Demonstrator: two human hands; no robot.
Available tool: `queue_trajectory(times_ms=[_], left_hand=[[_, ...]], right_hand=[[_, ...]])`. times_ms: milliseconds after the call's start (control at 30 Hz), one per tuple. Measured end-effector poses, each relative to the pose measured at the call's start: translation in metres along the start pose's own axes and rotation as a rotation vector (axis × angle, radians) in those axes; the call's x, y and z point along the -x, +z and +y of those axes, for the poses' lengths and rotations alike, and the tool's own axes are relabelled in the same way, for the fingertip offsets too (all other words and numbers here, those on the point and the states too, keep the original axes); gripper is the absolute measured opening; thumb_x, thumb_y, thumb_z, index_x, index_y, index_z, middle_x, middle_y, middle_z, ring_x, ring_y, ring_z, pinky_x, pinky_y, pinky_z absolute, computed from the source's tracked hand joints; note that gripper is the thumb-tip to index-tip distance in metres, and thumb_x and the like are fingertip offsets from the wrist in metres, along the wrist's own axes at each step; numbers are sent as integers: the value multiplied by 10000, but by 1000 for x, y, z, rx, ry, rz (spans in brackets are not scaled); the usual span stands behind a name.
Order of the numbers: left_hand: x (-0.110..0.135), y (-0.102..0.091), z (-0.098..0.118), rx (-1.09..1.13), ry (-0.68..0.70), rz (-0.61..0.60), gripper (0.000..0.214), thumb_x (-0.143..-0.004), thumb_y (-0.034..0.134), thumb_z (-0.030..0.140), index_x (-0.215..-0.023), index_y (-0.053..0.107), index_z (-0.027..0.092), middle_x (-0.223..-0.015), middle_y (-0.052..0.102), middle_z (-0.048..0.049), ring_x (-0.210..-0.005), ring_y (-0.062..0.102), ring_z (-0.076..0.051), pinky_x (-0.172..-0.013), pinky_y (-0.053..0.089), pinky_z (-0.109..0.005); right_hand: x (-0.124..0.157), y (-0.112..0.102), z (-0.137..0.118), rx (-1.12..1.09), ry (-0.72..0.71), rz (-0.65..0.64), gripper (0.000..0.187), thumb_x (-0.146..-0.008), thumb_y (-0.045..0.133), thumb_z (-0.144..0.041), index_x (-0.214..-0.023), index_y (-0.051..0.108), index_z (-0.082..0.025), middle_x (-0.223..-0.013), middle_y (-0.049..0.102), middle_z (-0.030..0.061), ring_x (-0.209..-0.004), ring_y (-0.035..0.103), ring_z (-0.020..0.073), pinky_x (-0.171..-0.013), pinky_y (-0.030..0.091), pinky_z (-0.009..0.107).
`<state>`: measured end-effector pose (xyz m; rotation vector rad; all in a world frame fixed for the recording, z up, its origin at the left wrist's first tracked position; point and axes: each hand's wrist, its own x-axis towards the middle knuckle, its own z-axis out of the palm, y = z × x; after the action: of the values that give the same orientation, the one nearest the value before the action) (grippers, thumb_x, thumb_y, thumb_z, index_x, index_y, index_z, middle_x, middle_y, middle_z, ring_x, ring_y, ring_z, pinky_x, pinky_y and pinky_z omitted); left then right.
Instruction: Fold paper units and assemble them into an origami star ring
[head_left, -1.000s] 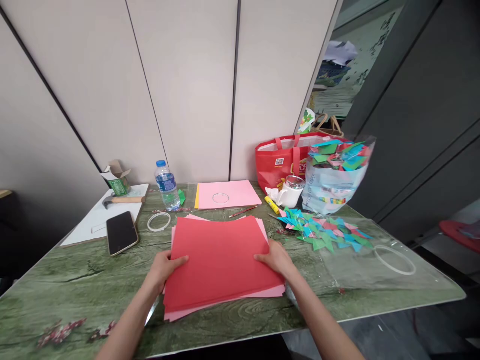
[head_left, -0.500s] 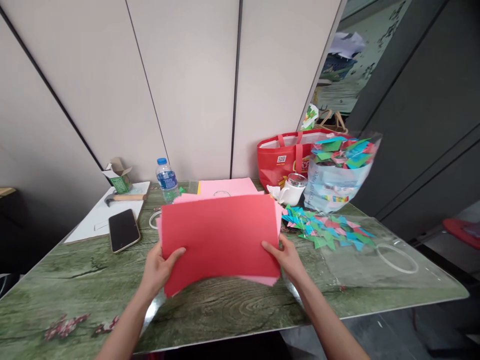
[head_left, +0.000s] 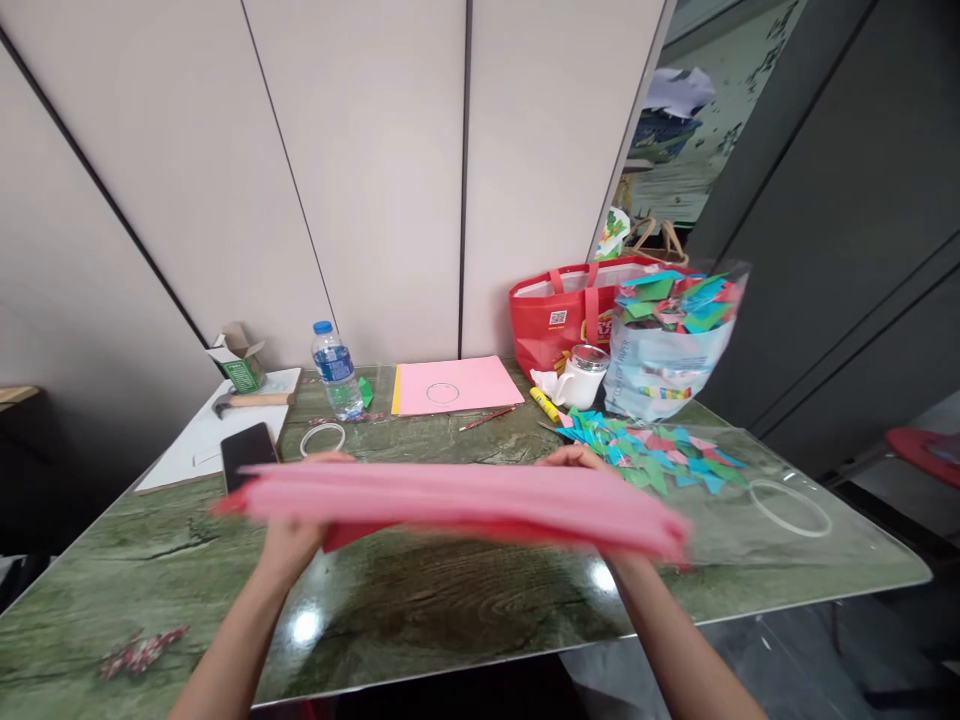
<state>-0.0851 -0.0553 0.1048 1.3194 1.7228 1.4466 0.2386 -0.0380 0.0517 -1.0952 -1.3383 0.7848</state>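
Note:
A stack of pink and red paper [head_left: 457,498] is held level above the near part of the table, blurred by motion. My left hand [head_left: 300,530] grips the stack's left part from below, its fingers partly showing behind the far edge. On the right side my right hand [head_left: 581,460] is closed on the same stack, fingers over the far edge and the rest hidden under the paper. Beyond the stack, a pink sheet with a drawn ring [head_left: 457,386] lies flat, a yellow edge showing at its left. A pencil [head_left: 487,418] rests in front of that sheet.
On the left are a phone [head_left: 244,450], a hammer [head_left: 255,399], a small box [head_left: 238,360], a water bottle [head_left: 336,372] and a tape roll [head_left: 322,438]. To the right are paper scraps [head_left: 660,450], a glue stick [head_left: 544,404], a mug [head_left: 583,380] and a filled plastic bag [head_left: 667,360].
The stack has tipped from upright, red face toward me, to nearly flat with pink on top. Both hands still hold it, and the sheet and pencil behind it now show.

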Motion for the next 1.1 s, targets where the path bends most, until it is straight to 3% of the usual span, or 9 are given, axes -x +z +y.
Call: queue_trajectory(times_ms=[133,233,300,400,567,767,833,1000,1100], left_hand=[[-6,23,-30,-30,60,-82,474,-577,643,517,-863,614,140,-894,696,-94,-800,629,-261,-684,510,-328],[-8,37,-51,-44,96,-11,421,-623,617,518,-791,633,132,-818,702,-93,-764,631,-249,-688,507,-322],[-10,39,-63,-39,83,57,403,-619,638,501,-773,634,128,-817,701,-93,-766,635,-247,-685,509,-319],[-14,33,-73,76,29,-20,455,-570,695,473,-844,619,118,-877,699,-104,-782,643,-249,-683,524,-328],[-12,23,-65,114,-43,-180,479,-513,735,439,-849,609,122,-864,704,-115,-769,649,-274,-673,535,-373],[2,37,-37,-41,82,-79,486,-496,740,370,-913,603,161,-920,696,-75,-896,623,-252,-844,486,-370],[1,34,-38,-77,70,-39,437,-519,721,391,-871,610,158,-873,701,-76,-854,633,-255,-825,494,-374],[-4,14,-56,-69,8,-193,490,-509,742,382,-922,607,154,-946,692,-103,-899,621,-290,-804,502,-391],[0,10,-57,-31,-1,-192,521,-522,734,391,-963,592,153,-975,684,-101,-907,620,-285,-794,511,-383]], right_hand=[[-5,22,10,43,109,135,291,-591,706,-395,-717,652,-138,-753,700,85,-667,624,236,-620,510,360],[-3,38,22,46,105,163,303,-619,681,-418,-724,654,-135,-765,705,84,-670,624,231,-623,513,363],[-1,40,28,48,93,198,310,-640,664,-424,-747,644,-133,-777,701,86,-689,626,230,-651,514,372],[2,33,35,52,45,188,335,-673,642,-417,-866,615,-144,-862,688,87,-761,626,225,-709,508,380],[2,25,39,136,3,73,364,-659,665,-412,-901,587,-151,-854,672,88,-780,615,223,-725,499,379],[-3,36,31,110,-29,271,381,-703,617,-425,-952,565,-141,-938,659,111,-823,603,224,-761,484,380],[-3,32,30,61,-24,218,371,-720,603,-422,-966,571,-146,-946,663,106,-824,609,221,-743,495,366],[6,19,28,50,-3,57,298,-664,675,-386,-849,638,-155,-848,697,82,-757,634,229,-715,512,367],[10,24,21,75,-36,-30,293,-678,663,-369,-884,655,-162,-870,699,72,-788,637,236,-740,510,367]])
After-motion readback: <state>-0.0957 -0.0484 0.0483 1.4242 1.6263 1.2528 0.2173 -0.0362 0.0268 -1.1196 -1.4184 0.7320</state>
